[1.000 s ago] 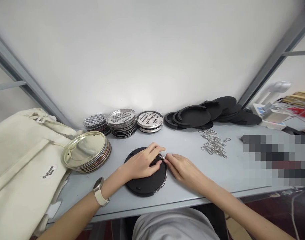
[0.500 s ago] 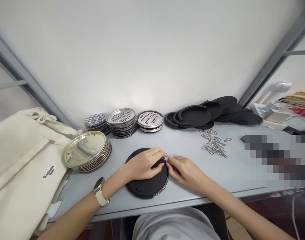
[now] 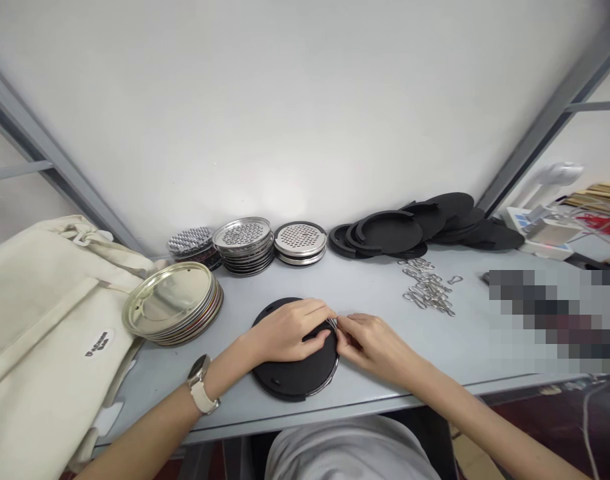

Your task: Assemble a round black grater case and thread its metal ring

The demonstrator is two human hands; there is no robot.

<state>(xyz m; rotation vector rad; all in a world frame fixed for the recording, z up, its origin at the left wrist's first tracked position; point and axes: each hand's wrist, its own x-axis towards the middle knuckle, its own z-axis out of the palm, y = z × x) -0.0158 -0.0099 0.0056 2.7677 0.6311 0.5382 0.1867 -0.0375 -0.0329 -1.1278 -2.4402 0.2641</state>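
Head view, left hand (image 3: 291,331) palm-down across black disc (image 3: 305,375), fingers apart, right hand (image 3: 371,343) curled at rim, fingers' grip unclear.

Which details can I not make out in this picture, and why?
In the head view:
Black disc: middle covered by the left hand.
Right hand: what it pinches, if anything, hidden by its own fingers.
Pixelated patch: contents obscured by the blocks.
Cream bag: cut off by left edge.

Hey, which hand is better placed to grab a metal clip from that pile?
Probably the right hand: it is on the side nearer the clips, while the left hand lies farther away, across the black disc.
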